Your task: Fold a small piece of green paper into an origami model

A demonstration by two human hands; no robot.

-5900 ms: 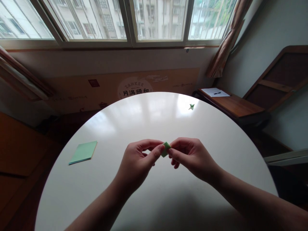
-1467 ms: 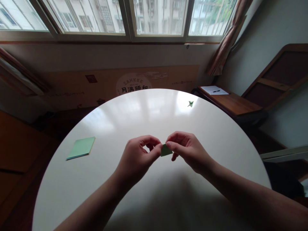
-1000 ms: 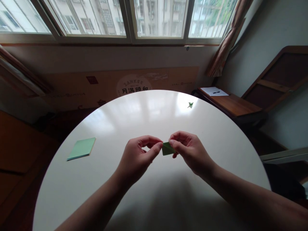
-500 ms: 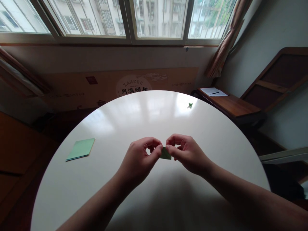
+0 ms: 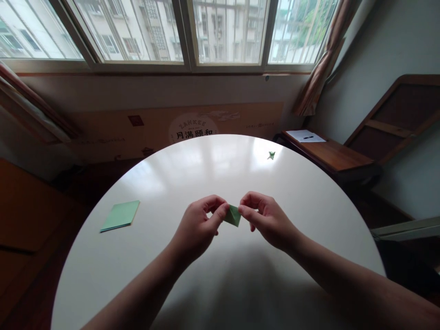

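Note:
A small piece of folded green paper is held up over the table between my two hands, creases running across its face. My left hand pinches its left upper corner between thumb and forefinger. At the right upper corner, the thumb and forefinger of my right hand close on the paper. Fingertips behind the paper are partly hidden. A stack of green paper squares lies to the left of my left hand. Farther back on the right sits a small green origami figure.
The round white table has a curved edge. Beyond its right side stands a wooden chair or bench bearing a white sheet of paper and a pen. A printed cardboard panel leans below the window.
The folded paper has been turned and shifted between my fingers, and more of its creased face shows now. Both hands keep their pinch. The stack and origami figure stay put as the view tilts slightly.

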